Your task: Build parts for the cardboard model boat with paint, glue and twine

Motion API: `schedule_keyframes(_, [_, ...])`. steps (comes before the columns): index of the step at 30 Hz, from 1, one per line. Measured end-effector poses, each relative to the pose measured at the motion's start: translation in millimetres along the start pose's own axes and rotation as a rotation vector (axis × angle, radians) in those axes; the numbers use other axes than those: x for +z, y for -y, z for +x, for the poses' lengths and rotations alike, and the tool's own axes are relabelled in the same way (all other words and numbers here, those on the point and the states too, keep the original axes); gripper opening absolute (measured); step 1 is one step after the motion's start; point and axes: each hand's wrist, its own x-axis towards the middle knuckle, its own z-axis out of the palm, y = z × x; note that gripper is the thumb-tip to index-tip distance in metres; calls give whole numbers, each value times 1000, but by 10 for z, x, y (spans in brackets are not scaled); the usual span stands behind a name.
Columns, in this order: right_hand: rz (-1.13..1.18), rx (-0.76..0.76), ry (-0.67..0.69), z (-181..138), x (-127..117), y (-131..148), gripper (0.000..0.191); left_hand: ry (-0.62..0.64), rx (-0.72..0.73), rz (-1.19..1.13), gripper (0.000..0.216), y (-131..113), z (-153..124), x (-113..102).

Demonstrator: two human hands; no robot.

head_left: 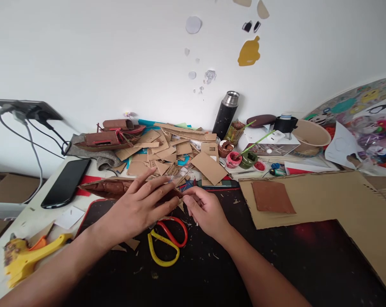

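Note:
A long brown-painted cardboard boat hull [105, 187] lies across the back of the black mat, its left end pointed. My left hand [142, 209] is stretched over it with the fingers apart and hides its middle; whether the palm touches it I cannot tell. At the hull's right end my right hand [205, 209] is closed, thumb and fingers pinching the tip. Just below the hands lie scissors [167, 243] with one red and one yellow handle loop, their blades hidden under my left hand.
At the left are a yellow glue gun [30, 256] and a phone [67, 183]. Cardboard scraps [167, 149] pile up behind, beside a small brown model boat [106, 138], a black flask [225, 115] and paint jars [234, 159]. A brown square [272, 197] rests on a cardboard sheet [333, 200].

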Motion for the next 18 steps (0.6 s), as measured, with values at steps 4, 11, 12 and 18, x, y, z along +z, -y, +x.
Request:
schedule_keyframes(4, [-14,11,-4,-4,8,-2,28,13,47,4,34,-13,15,-10])
schedule_keyframes(11, [-46,17,12,4,11,-24,26,12,101,68,31,-22,57,-51])
schedule_keyframes(12, [-52,17,12,5,14,-23,26,12,107,66,31,-22,60,-54])
schedule_keyframes(18, [-35,28,-16,6,47,-28,28,34,72,10,39,-20,41,0])
